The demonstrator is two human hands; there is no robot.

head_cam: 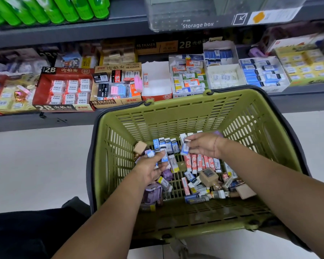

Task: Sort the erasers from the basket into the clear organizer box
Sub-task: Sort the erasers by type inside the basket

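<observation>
Erasers [195, 181] lie loose across the floor of an olive-green shopping basket [176, 116]. On my feed from the head camera, both of the person's bare arms reach in over the basket's near rim. Toward the basket's left wall, the left hand [150, 171] has its fingers curled round a few blue-and-white erasers [164, 157], held just above the basket floor. Nearer the basket's far wall, the right hand [202, 146] pinches a single blue-and-white eraser [185, 148] between thumb and fingertips, with the other fingers bent in.

A row of blue-sleeved erasers [168, 144] lies side by side at the far end of the basket floor. A row of red-and-white erasers [198, 162] lies the same way at the basket's middle. A tan boxed item [209, 176] and purple packs [152, 192] sit toward the basket's near side.

Beyond the basket's far rim, a 2B eraser carton [64, 90] and a 4B eraser carton [116, 85] stand open on a grey shelf [45, 122]. Higher up, beyond the basket, stands the clear storage box [195, 14], lettered "Storage box". Its inside is too blurred for me to read.
</observation>
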